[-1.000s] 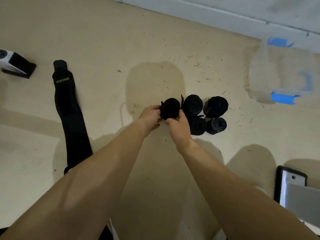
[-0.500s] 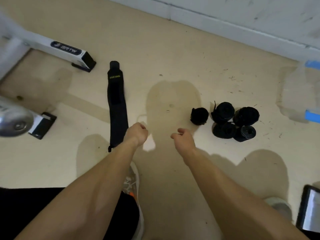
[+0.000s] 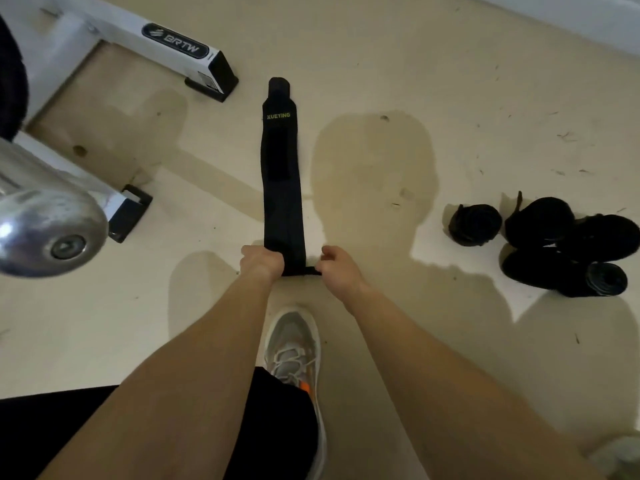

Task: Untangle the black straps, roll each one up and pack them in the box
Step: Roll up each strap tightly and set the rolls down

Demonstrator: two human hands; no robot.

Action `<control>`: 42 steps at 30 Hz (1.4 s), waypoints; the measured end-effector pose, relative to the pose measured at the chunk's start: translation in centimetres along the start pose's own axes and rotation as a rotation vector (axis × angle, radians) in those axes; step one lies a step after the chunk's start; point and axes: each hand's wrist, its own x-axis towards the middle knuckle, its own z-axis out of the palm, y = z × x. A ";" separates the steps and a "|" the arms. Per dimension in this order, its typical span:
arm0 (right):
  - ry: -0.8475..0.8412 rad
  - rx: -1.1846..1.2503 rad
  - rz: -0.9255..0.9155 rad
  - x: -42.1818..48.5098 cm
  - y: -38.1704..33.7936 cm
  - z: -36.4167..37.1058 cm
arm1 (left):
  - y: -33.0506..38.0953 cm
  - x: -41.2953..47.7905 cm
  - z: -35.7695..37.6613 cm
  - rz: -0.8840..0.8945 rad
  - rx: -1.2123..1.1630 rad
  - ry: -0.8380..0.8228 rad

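Both hands, left hand (image 3: 262, 261) and right hand (image 3: 335, 263), pinching near end of flat strap (image 3: 282, 174). Loose first turn = sloppy roll, might unravel like nothing beside finished rolls (image 3: 540, 244).

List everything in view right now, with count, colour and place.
floor: one, beige, under everything
flat strap: one, black with XUEYING lettering, laid out straight on the floor, centre
rolled straps: five, black, clustered on the floor, right
frame: one, white with black feet and a BRTW label, upper left
bar end: one, chrome, left edge
shoe: one, grey and orange, bottom centre
left hand: grips the flat strap's near end
right hand: pinches the same end
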 end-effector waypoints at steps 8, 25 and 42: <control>-0.007 0.001 0.009 2.4 -0.5 1.5 | 0.1 1.3 0.5 0.003 -0.105 -0.074; 0.169 0.107 -0.199 -7.0 -4.6 -9.6 | 8.3 -11.7 -2.3 0.238 -0.136 -0.374; 0.044 -0.258 -0.711 -30.9 -17.2 -20.7 | 15.7 -31.2 -14.4 0.374 -0.413 -0.770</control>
